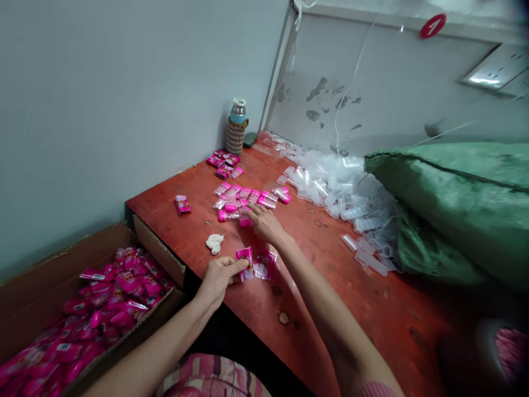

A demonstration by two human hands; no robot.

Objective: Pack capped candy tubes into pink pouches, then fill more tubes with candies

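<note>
My left hand (221, 275) is closed, thumb on top, on a small pink printed packet (244, 258) near the table's front edge. Right beside it lies a flattened pink and clear wrapper (265, 264). Farther in, my right hand (264, 223) has its fingers stretched out over a group of clear tubes with pink caps (243, 193), filled with small pink pieces. Its fingertips touch or nearly touch the nearest tubes; the contact is partly hidden. A crumpled white piece (215, 243) lies left of my hands.
A cardboard box (159, 256) of pink packets stands at the left. Empty clear tubes (322, 182) are heaped by a green sack (454, 204) at the right. A bottle in a woven sleeve (236, 135) stands at the back, near several pink packets (223, 161). Another packet (182, 204) lies left.
</note>
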